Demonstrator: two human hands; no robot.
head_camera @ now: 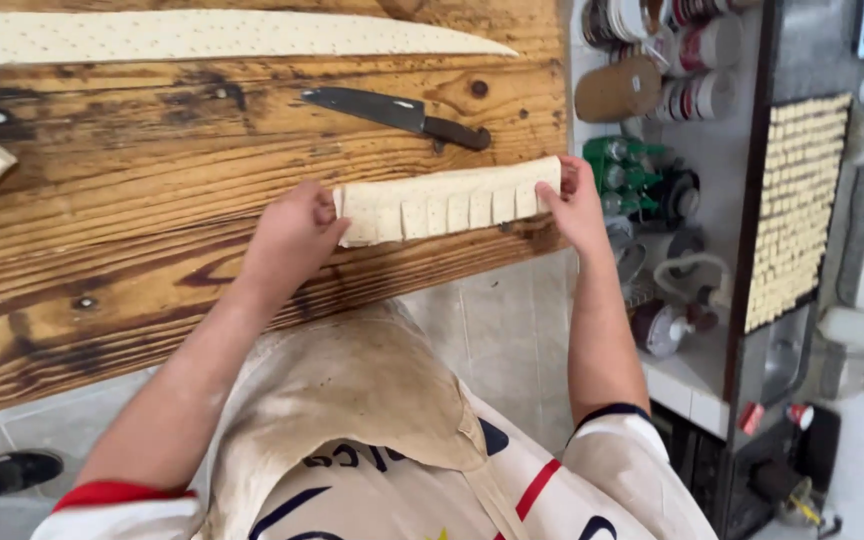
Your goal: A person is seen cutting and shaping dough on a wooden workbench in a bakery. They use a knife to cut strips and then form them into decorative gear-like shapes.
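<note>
1. Pale dough strip (447,203), cut crosswise into a row of small pieces pressed side by side. Its long axis runs from my left up to my right, roughly along the grain of the boards, with the right end a little farther from me.
2. Location: it lies flat on the wooden table (132,250), near the table's front edge and right corner.
3. Look: off-white, matte, dotted with fine pricks; the slits between pieces show as short dark lines along the near edge.
4. My left hand (294,238): closed against the strip's left end, fingers curled onto the dough.
5. My right hand (574,200): cupped against the right end, fingers laid flat on it; between both hands the row is pressed together.
6. Knife (397,114), dark blade and dark handle: lies on the table just beyond the strip, untouched.
7. Long dough sheet (212,36): at the far edge, well apart.
</note>
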